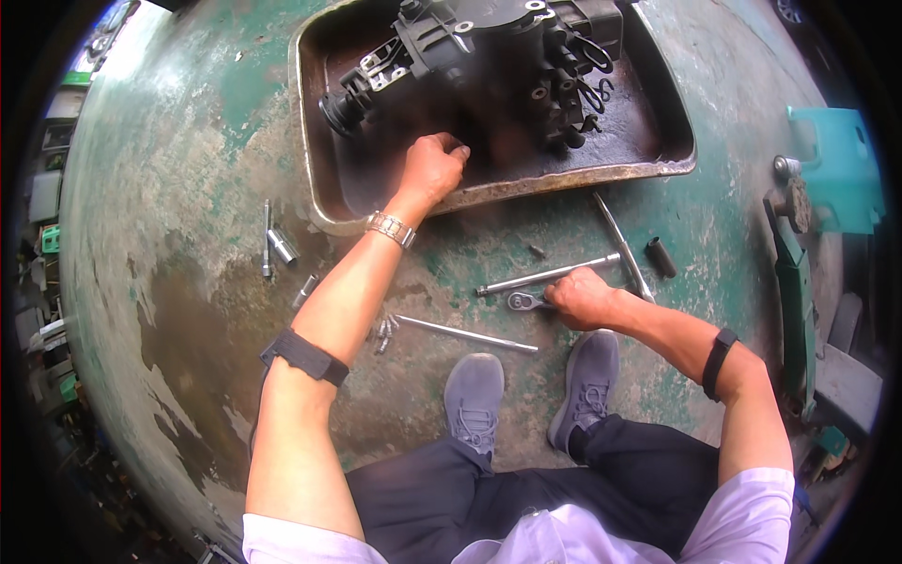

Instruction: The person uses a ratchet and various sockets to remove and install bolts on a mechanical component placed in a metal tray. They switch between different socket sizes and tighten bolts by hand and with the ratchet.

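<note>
1. The ratchet (522,301) is in front of you, low over the floor (376,442), beyond your right shoe (590,385); its head points left.
2. Your right hand (584,296) has its fingers curled round the ratchet's handle.
3. Your left hand (437,169) is over the near side of the tray (564,180), fingers curled in; you cannot tell from here whether they pinch anything.
4. The dark assembly (507,47) sits in the tray, beyond your left hand.
5. Just beyond the ratchet lies a long extension (536,277), with a small bolt (536,251) near it.
6. To the right of that, a steel bar (615,230) slants past your right hand; a black socket (660,257) lies beside it.
7. Nearer your shoes lies a thin rod (470,334), small metal pieces (383,336) by its left end.
8. Beyond your left forearm lies a chrome socket (281,246).
9. A teal stool (846,174) stands far right.
</note>
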